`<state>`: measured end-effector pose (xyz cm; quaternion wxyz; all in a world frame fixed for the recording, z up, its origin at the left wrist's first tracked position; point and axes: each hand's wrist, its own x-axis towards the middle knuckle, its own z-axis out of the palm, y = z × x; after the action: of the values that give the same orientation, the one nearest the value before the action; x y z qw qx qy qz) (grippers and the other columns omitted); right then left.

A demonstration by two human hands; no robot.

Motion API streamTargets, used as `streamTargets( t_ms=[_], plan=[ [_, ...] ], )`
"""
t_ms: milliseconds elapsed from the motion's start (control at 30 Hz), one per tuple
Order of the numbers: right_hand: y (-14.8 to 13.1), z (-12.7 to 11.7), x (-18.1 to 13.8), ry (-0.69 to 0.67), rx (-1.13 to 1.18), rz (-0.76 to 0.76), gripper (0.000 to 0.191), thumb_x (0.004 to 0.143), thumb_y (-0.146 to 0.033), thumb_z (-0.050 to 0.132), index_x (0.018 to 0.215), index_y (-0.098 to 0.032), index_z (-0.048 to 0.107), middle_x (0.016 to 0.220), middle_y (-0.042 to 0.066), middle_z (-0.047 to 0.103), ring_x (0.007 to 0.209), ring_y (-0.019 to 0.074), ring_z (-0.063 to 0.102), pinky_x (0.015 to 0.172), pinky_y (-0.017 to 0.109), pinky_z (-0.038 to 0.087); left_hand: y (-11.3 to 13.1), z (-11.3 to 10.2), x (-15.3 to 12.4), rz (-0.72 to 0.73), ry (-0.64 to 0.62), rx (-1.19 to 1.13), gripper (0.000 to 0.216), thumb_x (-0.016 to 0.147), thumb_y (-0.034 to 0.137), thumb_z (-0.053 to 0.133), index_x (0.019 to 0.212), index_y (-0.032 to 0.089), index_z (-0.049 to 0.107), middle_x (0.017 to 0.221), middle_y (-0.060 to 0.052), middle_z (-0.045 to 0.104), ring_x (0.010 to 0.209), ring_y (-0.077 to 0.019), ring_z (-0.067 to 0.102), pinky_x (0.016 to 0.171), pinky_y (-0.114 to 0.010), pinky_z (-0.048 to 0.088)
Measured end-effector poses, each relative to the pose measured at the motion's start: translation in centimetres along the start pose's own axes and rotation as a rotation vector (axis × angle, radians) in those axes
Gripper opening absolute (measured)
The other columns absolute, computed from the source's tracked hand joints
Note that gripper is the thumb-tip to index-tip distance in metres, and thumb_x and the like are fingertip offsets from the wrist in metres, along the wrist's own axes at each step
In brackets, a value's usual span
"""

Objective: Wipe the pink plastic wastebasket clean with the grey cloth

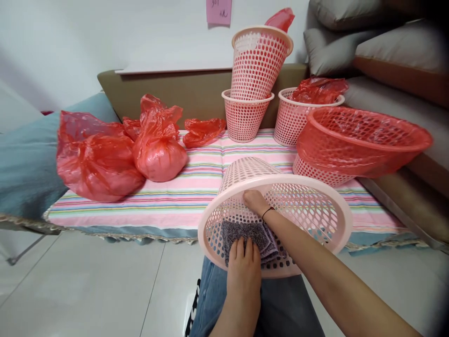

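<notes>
The dark grey cloth [235, 229] is lying inside the tipped pink basket [306, 200], directly under the fingertips of the left hand [244, 258], so the left grip is sitting nearer to it. The right hand [255, 201] is resting deeper inside, beyond and above the cloth, beside the basket's inner wall; whether it is touching that wall, I cannot tell. The cloth's long axis is running crosswise to the left fingers, from just left of them to the right, under the right forearm, where paler folds are showing.

The left fingers are lying side by side over the cloth, but the thumb is hiding, so I cannot tell whether this grip is clamping. The right fingers are curling inward like a fist; whether they are pinching anything is not showing.

The basket's mouth is facing the person and surrounding both hands, while its base is pointing away, beyond the right grip and slightly leftward. Its long axis is running outward from the left hand past the right fist.

Beyond both grips, a striped cover [202, 180] is spreading over the couch [196, 89]. Knotted red bags [101, 161] are slumping to their far left, and more pink baskets [245, 122] are standing farther off, some to the right.
</notes>
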<state>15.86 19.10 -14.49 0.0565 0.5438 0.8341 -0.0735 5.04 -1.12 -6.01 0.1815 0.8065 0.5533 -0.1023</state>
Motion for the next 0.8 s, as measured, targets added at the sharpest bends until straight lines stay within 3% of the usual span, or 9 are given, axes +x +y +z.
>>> streamTargets(
  t_ms=[100,300,500,600,700,733,800],
  plan=[
    [0.0,0.3,0.0,0.03,0.046,0.03,0.036,0.092,-0.035,0.061,0.121,-0.013,0.058,0.121,0.012,0.06,0.104,0.0222,0.062,0.088,0.042,0.054,0.0,0.4,0.2,-0.019,-0.003,-0.007,0.06,0.085,0.015,0.057,0.144,0.008,0.042,0.152,-0.015,0.04,0.14,-0.033,0.037,0.116,-0.051,0.031],
    [0.4,0.1,0.1,0.133,0.244,0.15,0.035,0.093,-0.035,0.061,0.12,-0.014,0.058,0.121,0.011,0.06,0.103,0.0218,0.062,0.088,0.042,0.054,-0.3,1.5,0.6,0.004,0.105,-0.021,0.059,0.081,0.014,0.061,0.139,0.01,0.048,0.145,-0.018,0.049,0.136,-0.0331,0.043,0.111,-0.053,0.036],
    [-0.6,-1.8,-1.5,0.329,0.559,0.297,0.025,0.093,-0.031,0.059,0.11,-0.013,0.064,0.11,0.008,0.067,0.095,0.0206,0.065,0.082,0.038,0.056,0.0,0.8,0.7,-0.039,0.017,-0.042,0.06,0.083,0.015,0.058,0.142,0.009,0.045,0.151,-0.015,0.042,0.139,-0.0324,0.038,0.115,-0.05,0.032],
    [-2.3,-3.4,-6.0,0.485,0.731,0.324,0.026,0.094,-0.027,0.05,0.096,-0.011,0.07,0.093,0.01,0.073,0.089,0.0224,0.068,0.079,0.033,0.057,0.1,0.6,0.6,-0.043,0.04,-0.042,0.06,0.084,0.018,0.058,0.142,0.009,0.045,0.151,-0.015,0.042,0.14,-0.0322,0.037,0.116,-0.049,0.03],
    [-3.7,-4.0,-13.8,0.613,0.913,0.291,0.034,0.094,-0.038,0.045,0.094,-0.015,0.07,0.099,0.01,0.074,0.09,0.0209,0.07,0.08,0.031,0.058,-0.2,0.3,0.4,-0.023,0.051,-0.065,0.063,0.084,0.024,0.061,0.143,0.009,0.044,0.151,-0.014,0.042,0.14,-0.0325,0.037,0.117,-0.049,0.028],
    [-3.7,-3.7,-16.7,0.691,1.09,0.298,0.033,0.09,-0.042,0.052,0.091,-0.016,0.072,0.098,0.01,0.074,0.088,0.022,0.071,0.079,0.032,0.06,-0.3,0.2,0.3,-0.009,0.054,-0.079,0.065,0.083,0.026,0.063,0.142,0.009,0.045,0.151,-0.014,0.042,0.14,-0.0325,0.037,0.118,-0.049,0.028],
    [-3.1,-2.5,-22.4,0.68,1.272,0.379,0.029,0.079,-0.046,0.067,0.087,-0.02,0.075,0.102,0.009,0.075,0.087,0.024,0.073,0.079,0.033,0.062,-0.5,0.0,0.2,0.015,0.073,-0.105,0.065,0.082,0.029,0.066,0.141,0.009,0.047,0.151,-0.013,0.043,0.14,-0.0322,0.038,0.118,-0.048,0.028]
  ],
)
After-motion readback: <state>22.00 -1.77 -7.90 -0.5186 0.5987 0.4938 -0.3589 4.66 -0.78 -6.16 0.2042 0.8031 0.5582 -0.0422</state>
